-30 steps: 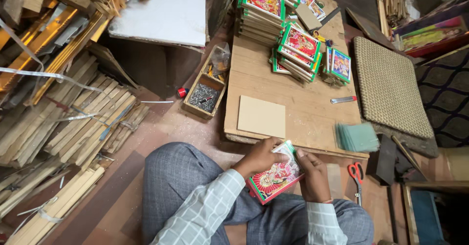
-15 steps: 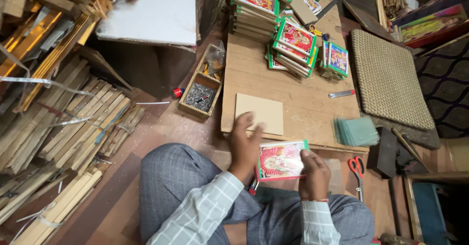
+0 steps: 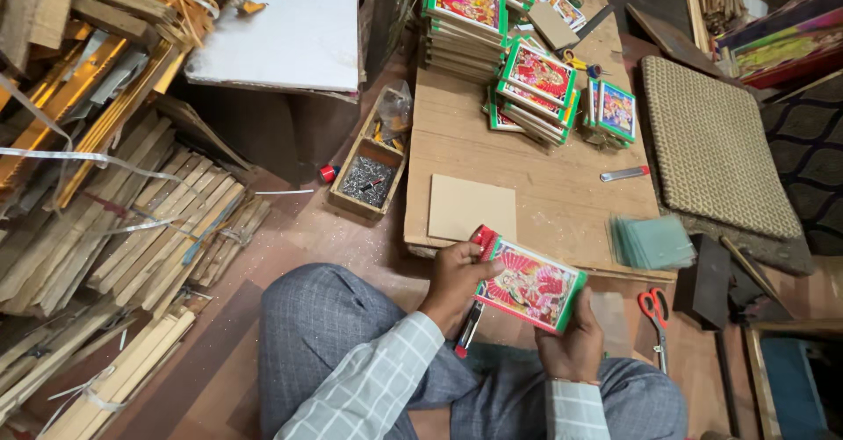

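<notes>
Even, soft indoor light, fairly bright; shadows faint. Wide-angle bending toward the edges. Dimmer at 2 o'clock. Mostly sharp, no glare.

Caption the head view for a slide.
Seated person's left hand and right hand hold a green-framed picture before a low wooden board.

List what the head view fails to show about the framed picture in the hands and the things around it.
- Framed picture: its back and far edges are hidden by the left hand and right hand.
- Red-tipped tool: its upper part is hidden behind the left hand, so its kind is unclear.
- Small wooden box: its contents are too small to identify.
- Glass panes: the count cannot be read from the stack.
</notes>
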{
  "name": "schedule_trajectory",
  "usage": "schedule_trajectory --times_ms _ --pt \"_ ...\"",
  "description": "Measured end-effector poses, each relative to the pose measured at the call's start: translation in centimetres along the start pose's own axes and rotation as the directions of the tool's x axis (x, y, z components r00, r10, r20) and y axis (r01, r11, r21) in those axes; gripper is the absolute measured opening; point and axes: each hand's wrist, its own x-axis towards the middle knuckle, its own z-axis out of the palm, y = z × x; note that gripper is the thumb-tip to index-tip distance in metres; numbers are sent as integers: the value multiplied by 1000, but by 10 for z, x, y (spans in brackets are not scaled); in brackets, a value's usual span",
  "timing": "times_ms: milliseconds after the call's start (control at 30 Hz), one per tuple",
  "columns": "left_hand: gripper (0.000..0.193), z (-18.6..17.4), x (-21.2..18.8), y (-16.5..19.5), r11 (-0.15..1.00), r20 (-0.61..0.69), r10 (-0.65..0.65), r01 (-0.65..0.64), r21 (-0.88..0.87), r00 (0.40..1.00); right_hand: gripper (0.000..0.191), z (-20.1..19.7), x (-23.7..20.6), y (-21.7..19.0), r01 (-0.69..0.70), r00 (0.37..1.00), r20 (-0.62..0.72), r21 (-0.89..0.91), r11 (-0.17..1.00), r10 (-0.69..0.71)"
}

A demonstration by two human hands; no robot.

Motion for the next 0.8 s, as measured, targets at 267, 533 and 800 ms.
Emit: schedule_trajectory --times_ms 267,533,800 --pt "18 5 -5 14 997 119 -73 76 -22 990 42 -8 -7 -21 -162 986 64 97 982 156" --pt "17 6 -8 22 995 127 -29 16 98 992 37 -10 -4 -19 -125 992 -12 74 989 127" --pt "18 3 -3 17 988 76 -72 61 140 994 34 4 -15 -13 27 998 50 -34 999 -25"
